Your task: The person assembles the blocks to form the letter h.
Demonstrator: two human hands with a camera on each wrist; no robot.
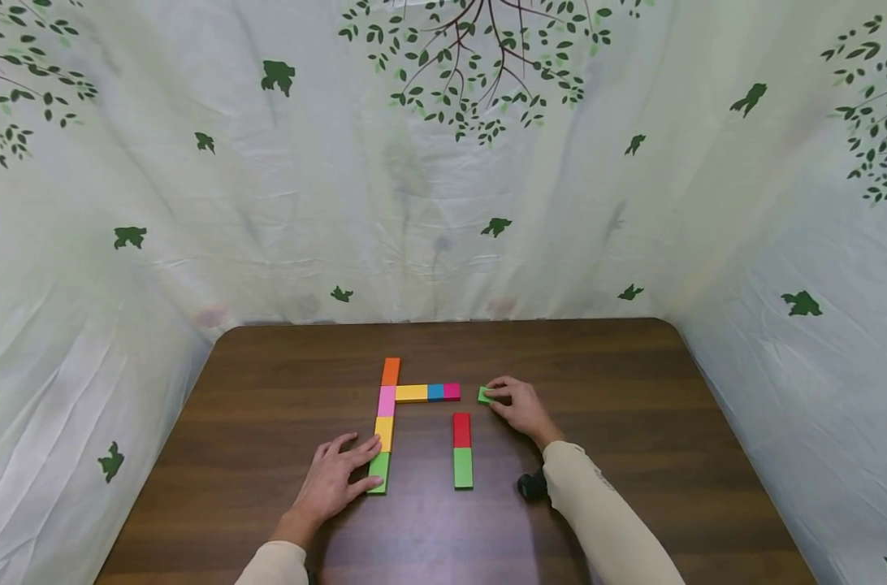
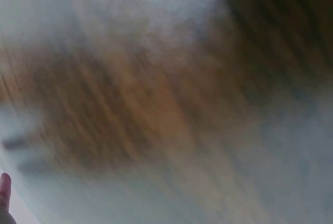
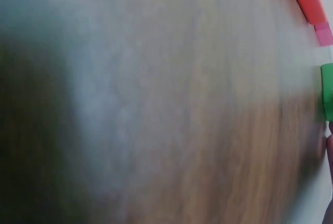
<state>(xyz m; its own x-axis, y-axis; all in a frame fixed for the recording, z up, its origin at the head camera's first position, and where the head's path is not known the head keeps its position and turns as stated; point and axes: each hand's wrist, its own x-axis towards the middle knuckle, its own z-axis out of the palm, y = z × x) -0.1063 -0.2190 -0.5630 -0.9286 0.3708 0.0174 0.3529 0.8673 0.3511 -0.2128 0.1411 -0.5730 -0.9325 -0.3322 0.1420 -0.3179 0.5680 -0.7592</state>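
My right hand [image 1: 520, 409] pinches a small green block [image 1: 482, 396] between thumb and fingers, just right of a short row. That row runs from a yellow block [image 1: 412, 393] through a blue block [image 1: 435, 392] to a magenta block [image 1: 452, 392], with a gap before the green one. My left hand [image 1: 331, 478] lies with spread fingers along the left column. Its fingertips reach that column's lower yellow block [image 1: 384, 431] and its bottom green block [image 1: 379, 465]. Above these are a pink block [image 1: 387, 400] and an orange block [image 1: 391, 370].
A red block [image 1: 461, 431] and a light green block [image 1: 463, 469] stand end to end below the row. Everything lies on a brown wooden table [image 1: 597, 366] with a leaf-patterned curtain [image 1: 429, 268] behind. The left wrist view is mostly blurred tabletop.
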